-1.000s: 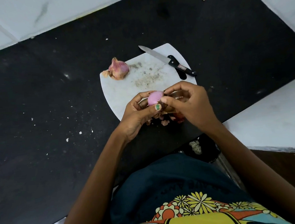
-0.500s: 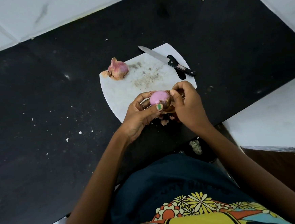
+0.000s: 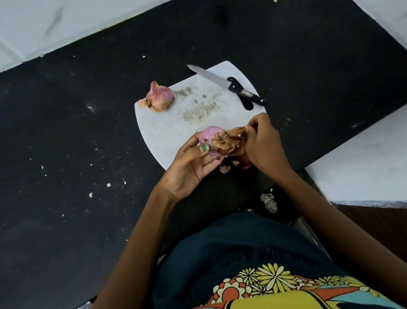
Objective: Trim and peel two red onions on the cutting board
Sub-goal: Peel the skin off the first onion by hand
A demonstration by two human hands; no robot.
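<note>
Head view: peeling is in hand; one onion (image 3: 210,137) is gripped by left hand (image 3: 191,168), its skin (image 3: 230,140) pinched by right hand (image 3: 263,142). Next, a full tear-off seems needed; the second onion (image 3: 159,96) lies unpeeled.

No text can be read: dark lettering is printed on the T-shirt (image 3: 254,255) and a small label is fixed on the knife handle (image 3: 246,93), both too blurred to make out.
</note>
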